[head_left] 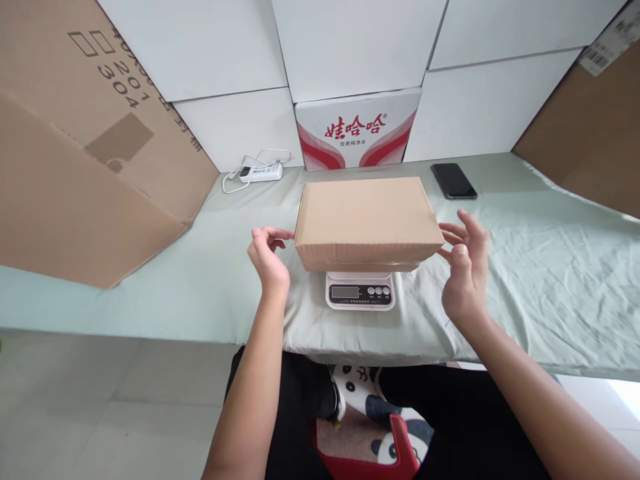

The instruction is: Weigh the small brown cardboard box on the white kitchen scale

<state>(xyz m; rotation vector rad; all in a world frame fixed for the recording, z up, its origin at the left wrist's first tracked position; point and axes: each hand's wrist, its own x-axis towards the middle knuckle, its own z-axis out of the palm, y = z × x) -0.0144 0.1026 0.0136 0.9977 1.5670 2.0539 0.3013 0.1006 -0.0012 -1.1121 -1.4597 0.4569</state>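
Head view: 1 cardboard box (367,221) on 1 scale (360,291), 2 open hands beside.

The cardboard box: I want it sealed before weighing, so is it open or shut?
Shut: the cardboard box shows a flat, unbroken top, resting on the scale.

"娃哈哈" on white carton (358,130)

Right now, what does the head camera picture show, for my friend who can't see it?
A closed brown cardboard box sits on a small white kitchen scale, with the left hand and right hand open beside its ends. Behind, on the pale green cloth, lie a black phone and a white power strip.
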